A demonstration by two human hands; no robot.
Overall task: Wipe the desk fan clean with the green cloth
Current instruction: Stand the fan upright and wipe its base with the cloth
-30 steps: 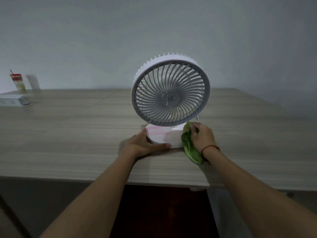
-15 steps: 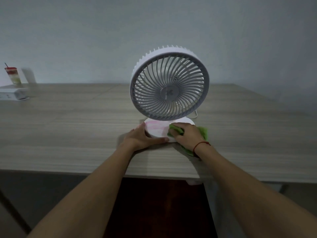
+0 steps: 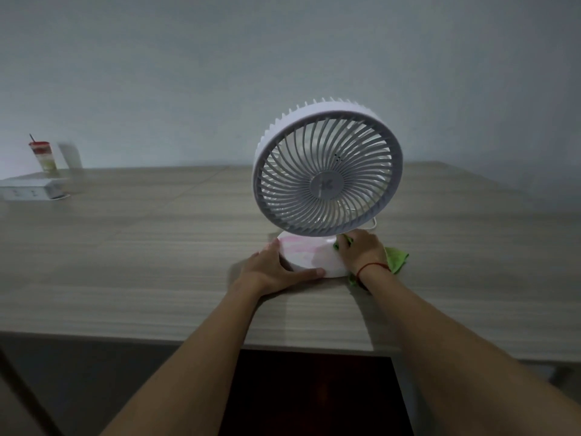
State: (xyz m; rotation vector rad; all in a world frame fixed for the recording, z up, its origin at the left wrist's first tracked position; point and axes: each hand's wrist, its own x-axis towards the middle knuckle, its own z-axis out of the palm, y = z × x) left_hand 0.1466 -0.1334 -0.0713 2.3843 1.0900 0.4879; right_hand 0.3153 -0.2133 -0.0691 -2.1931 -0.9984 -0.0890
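Note:
A white desk fan (image 3: pixel 327 166) stands upright on a wooden table (image 3: pixel 141 247), its round grille facing me. Its round white base (image 3: pixel 306 253) carries pinkish smears. My left hand (image 3: pixel 276 269) grips the base's front left edge, thumb along the front. My right hand (image 3: pixel 361 251) presses the green cloth (image 3: pixel 396 258) onto the right side of the base, under the grille. Most of the cloth is hidden beneath that hand; a corner sticks out to the right and a strip below the wrist.
A drink cup with a straw (image 3: pixel 44 154) and a flat white box (image 3: pixel 31 191) sit at the table's far left. A thin white cable (image 3: pixel 374 223) runs behind the fan. The table's front edge (image 3: pixel 125 336) lies close below my forearms.
My right hand with the cloth has slid from the front of the base back toward its right side. The left hand has kept its hold on the base. The camera view has shifted left.

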